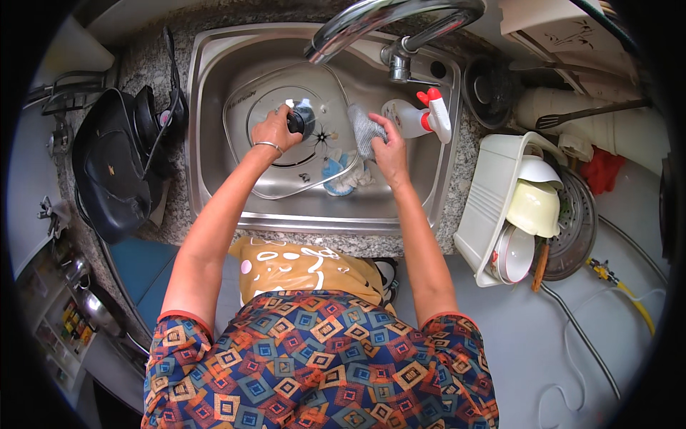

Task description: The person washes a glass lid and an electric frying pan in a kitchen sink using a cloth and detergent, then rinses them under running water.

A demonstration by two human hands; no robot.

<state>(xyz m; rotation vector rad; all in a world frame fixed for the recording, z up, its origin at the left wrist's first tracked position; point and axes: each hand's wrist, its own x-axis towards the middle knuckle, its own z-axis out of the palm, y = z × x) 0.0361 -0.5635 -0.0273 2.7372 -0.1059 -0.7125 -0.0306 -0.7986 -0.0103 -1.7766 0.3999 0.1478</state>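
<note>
My left hand (277, 131) grips the black knob (303, 119) of a clear glass pot lid (262, 96). The lid has a rounded-square metal rim and lies over the basin of a stainless steel sink (420, 182). To its right, my right hand (390, 146) holds a grey mesh scouring cloth (363, 130) beside the lid's right rim. A clear spray bottle (408, 119) with a red and white trigger head leans in the basin just beyond that hand. Below the lid's lower right rim sits a crumpled blue and white cloth (343, 172), partly seen through the glass.
A chrome faucet (396, 21) arches over the sink's back. Black pans (115, 166) stand on the granite counter at left. To the right, a white rack (485, 209) holds bowls (535, 206), with a perforated metal steamer plate (576, 230) beside it. A black pan (485, 88) sits near the sink's back-right corner.
</note>
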